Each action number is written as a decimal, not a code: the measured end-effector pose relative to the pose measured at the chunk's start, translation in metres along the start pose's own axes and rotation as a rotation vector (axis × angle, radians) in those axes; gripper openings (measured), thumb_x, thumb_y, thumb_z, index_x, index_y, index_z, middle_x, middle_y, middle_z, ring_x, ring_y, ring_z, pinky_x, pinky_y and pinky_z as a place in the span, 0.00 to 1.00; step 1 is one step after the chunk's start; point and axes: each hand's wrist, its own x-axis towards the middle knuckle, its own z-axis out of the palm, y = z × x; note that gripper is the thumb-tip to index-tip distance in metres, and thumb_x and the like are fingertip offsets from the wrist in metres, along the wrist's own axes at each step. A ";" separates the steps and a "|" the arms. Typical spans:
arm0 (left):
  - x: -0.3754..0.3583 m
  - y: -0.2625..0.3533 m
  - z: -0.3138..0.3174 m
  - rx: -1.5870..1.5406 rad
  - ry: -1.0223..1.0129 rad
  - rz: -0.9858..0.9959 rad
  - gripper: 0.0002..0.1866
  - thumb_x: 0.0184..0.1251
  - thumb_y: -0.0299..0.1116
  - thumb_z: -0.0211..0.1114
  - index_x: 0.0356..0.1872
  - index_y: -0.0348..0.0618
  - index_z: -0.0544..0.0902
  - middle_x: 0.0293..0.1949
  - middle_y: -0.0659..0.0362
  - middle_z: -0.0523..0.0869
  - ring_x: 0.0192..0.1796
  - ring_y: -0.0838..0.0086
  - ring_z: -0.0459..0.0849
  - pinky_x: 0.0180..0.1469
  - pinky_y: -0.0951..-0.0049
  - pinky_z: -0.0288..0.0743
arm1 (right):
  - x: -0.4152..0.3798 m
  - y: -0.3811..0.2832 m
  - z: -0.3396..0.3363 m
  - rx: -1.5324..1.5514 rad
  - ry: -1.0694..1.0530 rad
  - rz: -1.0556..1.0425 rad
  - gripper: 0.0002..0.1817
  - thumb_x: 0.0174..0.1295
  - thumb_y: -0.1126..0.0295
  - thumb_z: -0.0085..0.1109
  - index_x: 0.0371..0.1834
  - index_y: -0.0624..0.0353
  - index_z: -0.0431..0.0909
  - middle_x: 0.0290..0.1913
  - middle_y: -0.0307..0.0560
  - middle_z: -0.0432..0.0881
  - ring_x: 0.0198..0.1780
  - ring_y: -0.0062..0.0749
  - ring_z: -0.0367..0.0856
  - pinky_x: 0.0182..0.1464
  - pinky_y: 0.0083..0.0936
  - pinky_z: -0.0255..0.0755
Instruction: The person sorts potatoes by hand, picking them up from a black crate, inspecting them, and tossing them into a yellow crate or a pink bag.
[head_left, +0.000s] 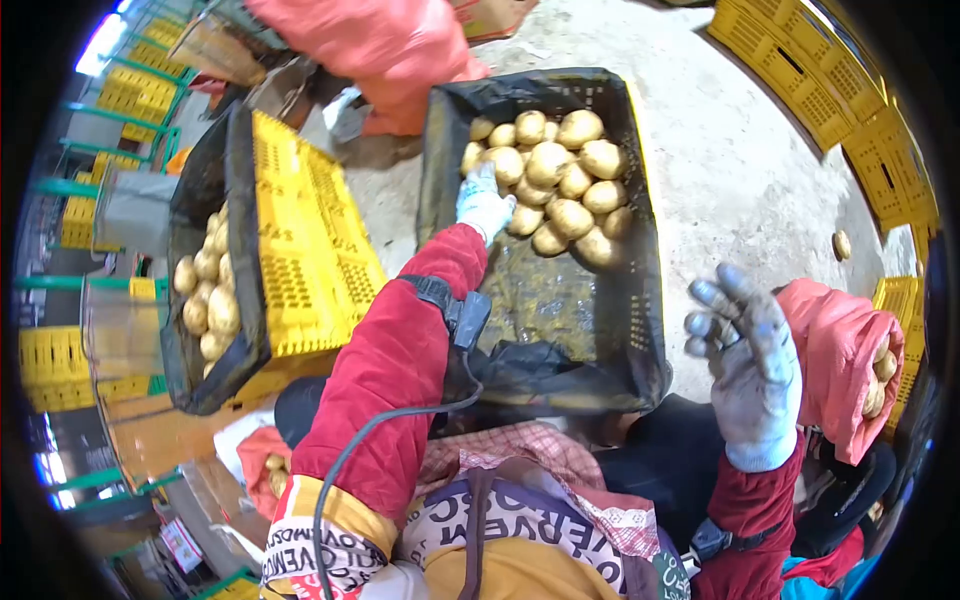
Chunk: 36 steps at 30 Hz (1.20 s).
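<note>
A crate with a black liner [650,330] stands in front of me, with several potatoes [547,165] heaped in its far part. My left hand [484,204], in a white and blue glove, reaches into it and touches the potatoes at the left of the heap; its fingertips are partly hidden, so a grip cannot be made out. Bare liner shows in the near part. To the right of the crate, my right hand [745,350] is raised in a soiled glove, fingers apart and slightly curled, with nothing in it.
A yellow crate [305,240] with potatoes is tilted at the left. Pink sacks lie at the top [385,50] and right [835,350], the right one holding potatoes. Yellow crates [800,70] line the upper right. One potato [842,245] lies on the floor.
</note>
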 end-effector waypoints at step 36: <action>-0.252 0.058 -0.170 -0.649 -0.020 0.261 0.47 0.42 0.39 0.80 0.65 0.36 0.65 0.55 0.48 0.71 0.60 0.62 0.72 0.64 0.65 0.66 | 0.015 0.152 0.055 0.169 -0.204 0.521 0.32 0.70 0.41 0.33 0.64 0.52 0.68 0.57 0.48 0.78 0.54 0.40 0.80 0.56 0.38 0.75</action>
